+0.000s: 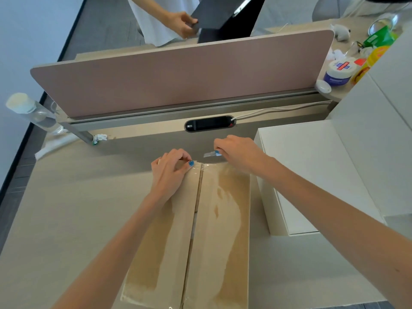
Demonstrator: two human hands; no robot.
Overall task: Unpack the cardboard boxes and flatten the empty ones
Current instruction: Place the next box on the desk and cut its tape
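The cardboard box (pixel 223 230) lies flat on the desk (pixel 78 208) in the lower middle of the view, and both hands are at its far edge, at 12 o'clock from the box centre. The left hand (pixel 169 172) rests on the left flap with curled fingers, and its thumb and first finger pinch the end of the clear tape (pixel 207 169) at the rim. The right hand (pixel 238 152) is just beyond the far edge, at 1 o'clock, and grips a small knife (pixel 209 154) whose short grey blade points left, a little above the seam. The box is brown, matte and rectangular, with two long flaps that meet in a narrow middle seam. The glossy tape is wrinkled at the far end, and pale worn patches show on both flaps. At 3 o'clock from the box a smooth white box (pixel 312 170) stands just beside it. At 12 o'clock, further away, are a black oval socket (pixel 209 123) and a dull pink panel (pixel 178 81) with rounded corners. At 10 o'clock stands a clear plastic bottle (pixel 31 112)
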